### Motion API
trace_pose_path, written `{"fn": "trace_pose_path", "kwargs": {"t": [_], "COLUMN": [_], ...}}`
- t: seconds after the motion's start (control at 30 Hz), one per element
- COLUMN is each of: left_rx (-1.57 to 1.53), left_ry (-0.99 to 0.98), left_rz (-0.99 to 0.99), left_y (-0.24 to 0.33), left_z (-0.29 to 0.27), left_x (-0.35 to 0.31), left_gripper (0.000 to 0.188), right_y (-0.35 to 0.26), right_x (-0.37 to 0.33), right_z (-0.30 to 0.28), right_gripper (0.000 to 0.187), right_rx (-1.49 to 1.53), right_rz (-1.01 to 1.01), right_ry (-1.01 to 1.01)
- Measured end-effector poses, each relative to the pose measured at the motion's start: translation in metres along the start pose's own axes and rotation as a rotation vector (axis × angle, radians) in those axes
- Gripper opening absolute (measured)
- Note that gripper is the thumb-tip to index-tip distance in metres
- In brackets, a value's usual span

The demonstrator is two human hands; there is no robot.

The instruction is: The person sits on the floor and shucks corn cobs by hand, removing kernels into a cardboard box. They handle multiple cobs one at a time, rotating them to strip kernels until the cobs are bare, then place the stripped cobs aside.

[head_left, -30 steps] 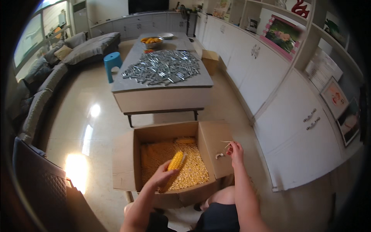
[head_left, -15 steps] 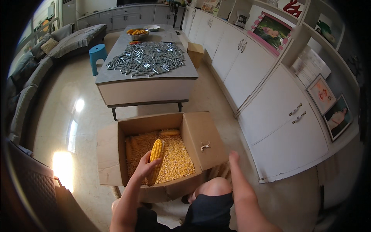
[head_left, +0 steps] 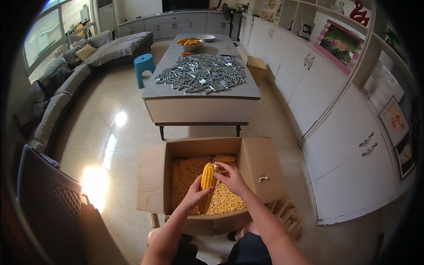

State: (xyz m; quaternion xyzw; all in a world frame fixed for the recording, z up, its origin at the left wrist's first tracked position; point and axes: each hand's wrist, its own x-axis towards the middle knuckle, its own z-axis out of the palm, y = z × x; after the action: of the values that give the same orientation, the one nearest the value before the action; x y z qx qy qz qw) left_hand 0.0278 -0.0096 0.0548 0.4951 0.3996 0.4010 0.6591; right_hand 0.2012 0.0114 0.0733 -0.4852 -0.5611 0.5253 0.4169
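Note:
An ear of yellow corn [head_left: 208,176] stands nearly upright above the box, its upper end tilted slightly away from me. My left hand [head_left: 194,196] is wrapped around its lower part. The fingers of my right hand [head_left: 232,179] are closed on its upper right side, near the tip. Part of the ear is covered by my hands. Below is an open cardboard box [head_left: 151,181] with loose yellow kernels [head_left: 229,201] on the near right. Several cobs lie along its far and left inner sides, including a yellowish one [head_left: 225,159] in the far corner.
Several pale cobs [head_left: 286,216] are heaped on the floor right of the box. A curled whitish scrap [head_left: 263,178] rests on the right flap. Beyond stands a grey table [head_left: 154,92] covered with small metal tubes [head_left: 203,73]. White cabinets [head_left: 344,168] line the right.
My right hand has come from beside the box's right flap to the ear of corn and closed on its upper part. My left hand still holds the ear. The view has shifted.

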Motion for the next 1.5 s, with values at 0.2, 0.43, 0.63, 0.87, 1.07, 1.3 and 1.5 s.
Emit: {"fn": "trace_pose_path", "kwargs": {"t": [0.2,0.43,0.63,0.87,1.07,1.3,1.5], "left_rx": [0.117,0.386,0.612,0.699,0.692,0.78,0.881], "left_ry": [0.037,0.133,0.201,0.218,0.227,0.237,0.23], "left_rz": [0.099,0.125,0.129,0.08,0.096,0.064,0.03], "left_y": [0.004,0.001,0.002,0.004,0.002,0.001,-0.001], "left_z": [0.002,0.005,0.014,0.014,0.015,0.021,0.021], "left_x": [-0.001,0.0,-0.004,-0.003,-0.001,-0.004,-0.004], "left_gripper": [0.058,0.05,0.052,0.051,0.051,0.054,0.053], "right_y": [0.002,-0.004,0.021,0.025,0.028,0.036,0.028], "right_x": [0.006,0.008,0.015,0.021,0.021,0.025,0.028], "right_z": [0.003,0.024,0.037,0.034,0.042,0.046,0.043], "right_gripper": [0.042,0.035,0.031,0.029,0.024,0.033,0.038], "right_rx": [0.082,0.248,0.36,0.681,0.336,0.237,0.579], "right_rz": [-0.117,-0.137,-0.096,0.126,-0.064,-0.033,0.237], "right_ry": [-0.043,-0.098,0.057,0.007,0.108,0.224,0.19]}}
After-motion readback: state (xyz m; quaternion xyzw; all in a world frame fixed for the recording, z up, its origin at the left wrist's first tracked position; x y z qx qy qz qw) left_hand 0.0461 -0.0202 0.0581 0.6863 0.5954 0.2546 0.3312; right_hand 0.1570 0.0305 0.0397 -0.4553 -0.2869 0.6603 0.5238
